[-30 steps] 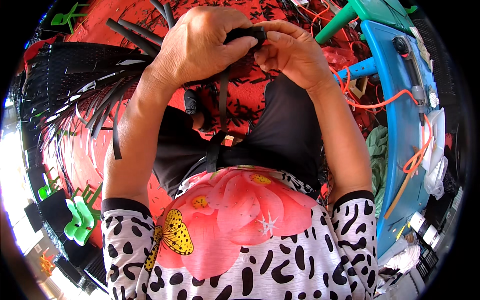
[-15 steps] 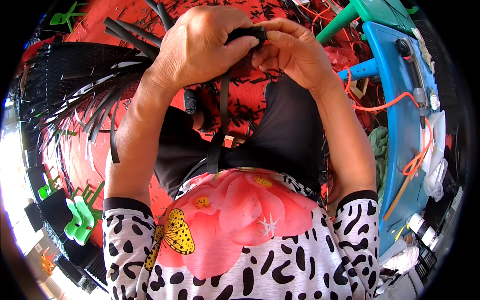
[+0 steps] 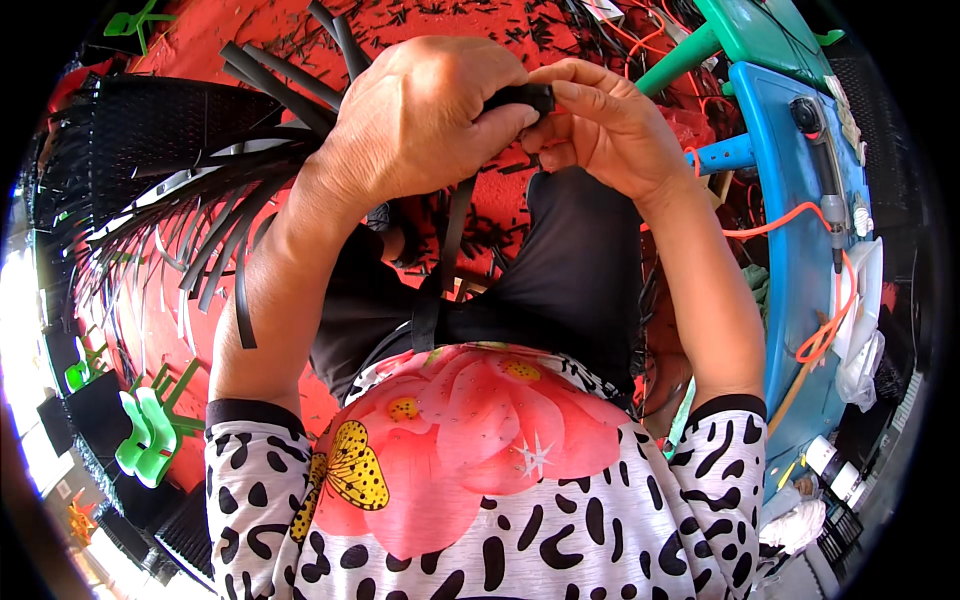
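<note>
My left hand is closed around a folded black strip, with the thumb pressed along it. My right hand meets it at the strip's end, thumb and forefinger pinched there and the other fingers curled beneath. A long flat black strip hangs below my left hand toward my lap; whether it joins the held piece is hidden. Beside my left forearm, many loose black strips fan out from a black woven mesh. Thicker black strips stick out behind my left wrist.
On the right stands a blue plastic stool or table bearing a dark power tool with an orange cord. A green stool is beyond it. Black offcuts litter the red floor. Small green chairs stand at left.
Both hands have shifted slightly right and down in the picture, still together on the black strip. The grips look the same.
</note>
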The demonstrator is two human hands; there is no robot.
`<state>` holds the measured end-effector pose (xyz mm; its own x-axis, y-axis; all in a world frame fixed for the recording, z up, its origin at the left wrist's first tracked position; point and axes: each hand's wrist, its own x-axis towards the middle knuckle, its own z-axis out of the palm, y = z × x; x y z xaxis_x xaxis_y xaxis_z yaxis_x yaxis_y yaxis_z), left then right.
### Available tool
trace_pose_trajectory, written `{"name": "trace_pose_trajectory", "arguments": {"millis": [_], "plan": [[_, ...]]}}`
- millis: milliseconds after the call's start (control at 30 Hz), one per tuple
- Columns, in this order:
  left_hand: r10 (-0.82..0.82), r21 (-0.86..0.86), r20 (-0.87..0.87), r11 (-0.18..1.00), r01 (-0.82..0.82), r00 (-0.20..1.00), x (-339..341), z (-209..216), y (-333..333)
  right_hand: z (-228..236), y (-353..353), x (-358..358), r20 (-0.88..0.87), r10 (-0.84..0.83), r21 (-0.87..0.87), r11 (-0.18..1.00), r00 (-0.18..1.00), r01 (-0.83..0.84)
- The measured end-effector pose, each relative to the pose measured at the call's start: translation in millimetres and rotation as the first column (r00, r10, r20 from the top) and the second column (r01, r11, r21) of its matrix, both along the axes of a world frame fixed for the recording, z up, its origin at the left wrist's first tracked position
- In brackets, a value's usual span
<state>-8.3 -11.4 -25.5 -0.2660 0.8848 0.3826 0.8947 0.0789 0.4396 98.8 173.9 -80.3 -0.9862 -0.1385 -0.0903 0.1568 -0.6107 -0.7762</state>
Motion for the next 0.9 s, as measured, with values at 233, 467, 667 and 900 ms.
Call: {"name": "trace_pose_trajectory", "arguments": {"millis": [233,467,667,900], "plan": [[-0.005,0.018,-0.024,1.000,0.006,1.000,10.7,-1.0,-5.0,4.9,6.2,-1.9,0.052,0.144,-0.072,0.988,0.988,-0.140],[-0.008,0.025,-0.037,1.000,0.009,0.999,6.2,-3.0,-6.5,6.4,-15.4,7.3,0.083,-0.032,-0.140,0.989,0.996,0.044],[-0.002,0.028,-0.029,1.000,0.003,1.000,14.6,0.0,-9.5,8.8,-18.1,8.5,0.131,0.013,-0.069,0.998,0.991,-0.004],[0.030,0.047,0.052,0.998,-0.033,0.998,16.5,-1.6,-11.0,17.7,-19.6,7.5,0.138,0.006,0.036,0.999,0.990,-0.011]]}}
